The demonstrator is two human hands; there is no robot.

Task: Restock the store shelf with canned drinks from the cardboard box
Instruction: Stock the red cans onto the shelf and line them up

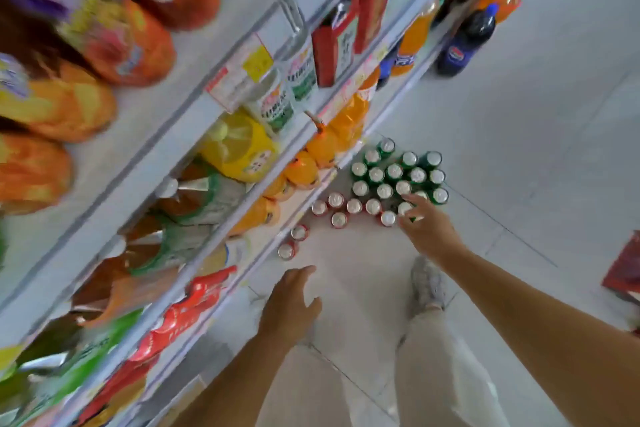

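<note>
Several green cans (398, 173) stand in a tight cluster on the white floor beside the shelf's foot. Several red cans (337, 210) stand just in front of them, trailing toward the shelf. My right hand (427, 229) reaches down over the near edge of the cluster, its fingers around the top of a green can (405, 209). My left hand (291, 305) hovers lower, above bare floor, fingers apart and holding nothing. No cardboard box is clearly in view.
The store shelf (194, 135) runs along the left, stacked with orange, yellow and red drink bottles and price tags. A dark cola bottle (464, 42) stands on the floor further along. My legs and a grey shoe (427, 282) are below. A red object (623, 267) shows at the right edge.
</note>
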